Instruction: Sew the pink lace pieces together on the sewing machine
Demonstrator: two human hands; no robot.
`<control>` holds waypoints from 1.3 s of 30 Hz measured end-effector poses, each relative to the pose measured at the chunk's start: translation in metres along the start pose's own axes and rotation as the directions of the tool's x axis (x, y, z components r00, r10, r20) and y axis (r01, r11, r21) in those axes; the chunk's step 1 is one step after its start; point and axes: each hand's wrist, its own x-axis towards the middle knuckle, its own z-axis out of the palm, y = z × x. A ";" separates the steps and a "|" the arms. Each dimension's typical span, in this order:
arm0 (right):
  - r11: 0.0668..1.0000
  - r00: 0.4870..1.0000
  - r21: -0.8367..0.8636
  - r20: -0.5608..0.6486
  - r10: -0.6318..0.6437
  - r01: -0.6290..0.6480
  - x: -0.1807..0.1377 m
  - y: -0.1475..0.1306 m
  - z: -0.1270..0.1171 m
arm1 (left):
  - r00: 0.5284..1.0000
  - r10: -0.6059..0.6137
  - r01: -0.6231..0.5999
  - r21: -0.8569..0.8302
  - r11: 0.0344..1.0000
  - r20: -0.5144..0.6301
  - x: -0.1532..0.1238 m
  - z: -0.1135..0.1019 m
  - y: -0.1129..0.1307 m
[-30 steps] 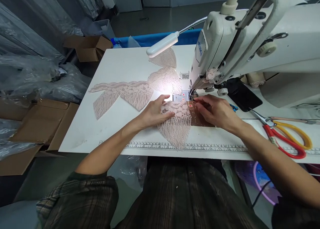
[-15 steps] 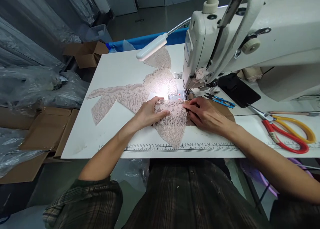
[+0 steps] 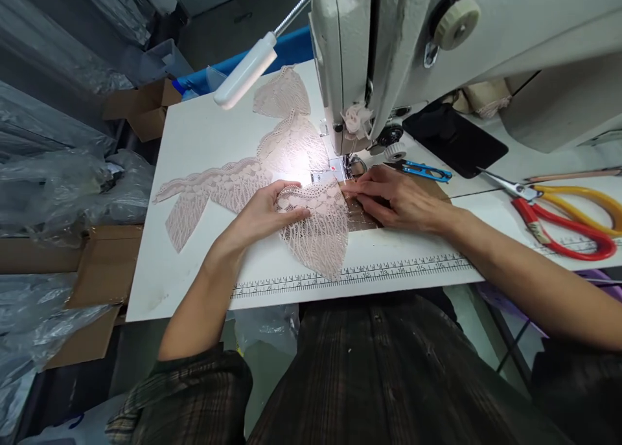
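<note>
On the white table (image 3: pixel 194 270), just in front of the needle of the sewing machine (image 3: pixel 335 56), a lace panel (image 3: pixel 318 228), laid flat with its scalloped edge toward the needle and its pointed end over the ruler strip (image 3: pixel 389 267). Left hand (image 3: pixel 257 212) clamped on the panel's left side, thumb on top. Right hand (image 3: pixel 403 195) at the upper right edge, fingers bent; cannot tell whether closed on the lace. Beneath both panel and right hand, a brown plate (image 3: pixel 364 217).

Farther left and back over the tabletop, more lace: a long strip (image 3: pixel 233 181), a piece (image 3: pixel 291 140) washed bright under the lamp (image 3: pixel 247 72), and another piece (image 3: pixel 282 94) toward the far edge. Faint smudges at the near left corner. To the right, blue snips (image 3: pixel 427 171) just beyond the hand, a black slab (image 3: pixel 457 140) behind them, then scissors (image 3: pixel 534 228) with red and yellow handles.

Past the far edge, blue cloth (image 3: pixel 228 66) and a grey floor (image 3: pixel 272 17). Along the left side of the room, an open carton (image 3: pixel 109 257), a second carton (image 3: pixel 146 108) farther off, and heaps of crumpled clear plastic (image 3: pixel 48 179).
</note>
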 end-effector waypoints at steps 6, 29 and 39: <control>0.992 0.992 -0.044 0.054 -0.118 0.121 -0.002 0.000 0.004 | 0.999 0.018 -0.017 0.029 0.999 -0.036 0.002 0.002 0.001; 0.972 0.977 -0.122 0.100 -0.189 0.201 -0.014 -0.009 0.001 | 0.998 0.007 -0.001 0.119 0.993 -0.055 -0.002 0.003 -0.003; 0.981 0.980 -0.096 0.119 -0.159 0.171 -0.013 -0.011 -0.001 | 0.996 0.014 -0.001 0.141 0.990 -0.089 -0.001 0.005 -0.002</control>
